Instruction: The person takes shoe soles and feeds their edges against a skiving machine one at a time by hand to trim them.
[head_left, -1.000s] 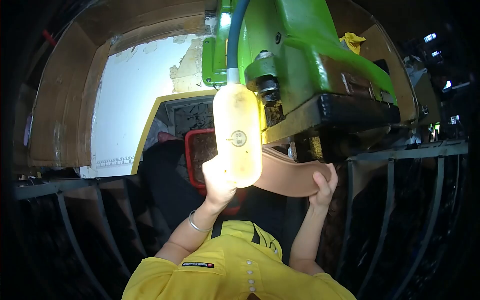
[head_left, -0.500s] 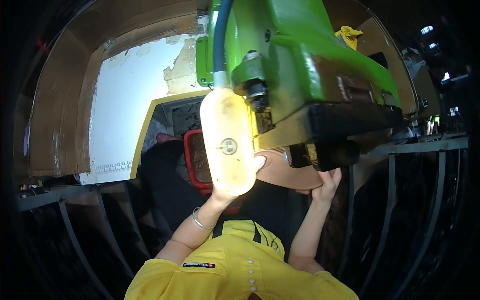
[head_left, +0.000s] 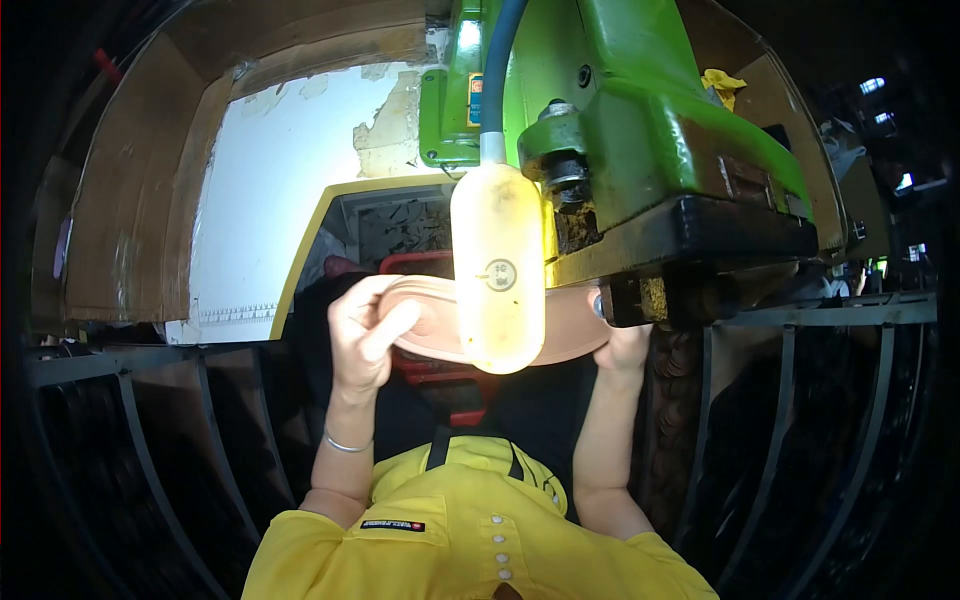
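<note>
A tan, leather-like piece [head_left: 425, 305] with a rounded outline is stretched between my two hands. Gripping its left end is my left hand [head_left: 362, 332], closed with the thumb on top. My right hand [head_left: 625, 347] holds the right end, its fingers partly hidden under the machine head. The piece's right part lies beneath the black foot [head_left: 650, 300] of a green machine [head_left: 650, 130]. A glowing yellowish lamp [head_left: 498, 270] hangs in front and hides the middle of the piece.
A white worktop [head_left: 270, 190] with a yellow edge and printed ruler lies to the left, bordered by cardboard walls [head_left: 130, 210]. A red bin [head_left: 455, 385] shows below the piece. Metal racks [head_left: 230, 430] stand on both sides. A yellow cloth [head_left: 722, 85] lies behind the machine.
My left hand has come out from behind the lamp to the left, exposing the piece's left end. My right hand has shifted slightly left. The whole view has shifted a little.
</note>
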